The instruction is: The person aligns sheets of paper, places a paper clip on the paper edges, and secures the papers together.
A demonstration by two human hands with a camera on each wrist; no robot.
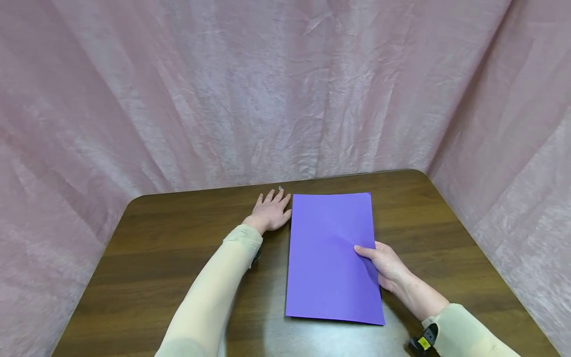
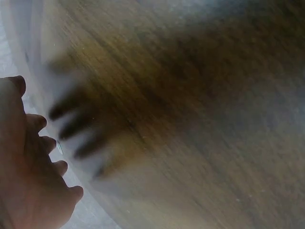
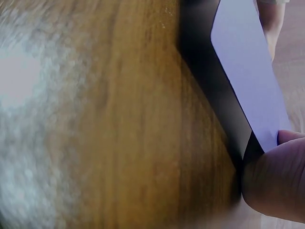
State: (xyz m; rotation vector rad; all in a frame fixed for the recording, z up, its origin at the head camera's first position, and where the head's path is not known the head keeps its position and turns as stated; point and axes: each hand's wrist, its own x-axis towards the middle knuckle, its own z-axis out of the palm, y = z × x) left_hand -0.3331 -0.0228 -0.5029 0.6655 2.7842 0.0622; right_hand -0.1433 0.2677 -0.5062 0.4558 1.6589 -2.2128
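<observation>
A large purple sheet of paper (image 1: 332, 258) stands out over the middle of the wooden table (image 1: 178, 238), its long sides running away from me. My right hand (image 1: 385, 265) pinches its right edge, thumb on top and fingers hidden underneath; the paper dents slightly at the thumb. In the right wrist view the sheet (image 3: 248, 71) is raised above the tabletop at the grip, with a dark shadow under it. My left hand (image 1: 272, 212) is near the table's far edge, palm down, fingers straight and spread, beside the sheet's upper left corner. It holds nothing.
A tiny light-coloured object (image 1: 280, 188) lies by the left fingertips at the far edge. Pink curtains (image 1: 285, 89) hang behind the table and along both sides. A dark wrist device (image 1: 424, 341) is strapped on the right sleeve.
</observation>
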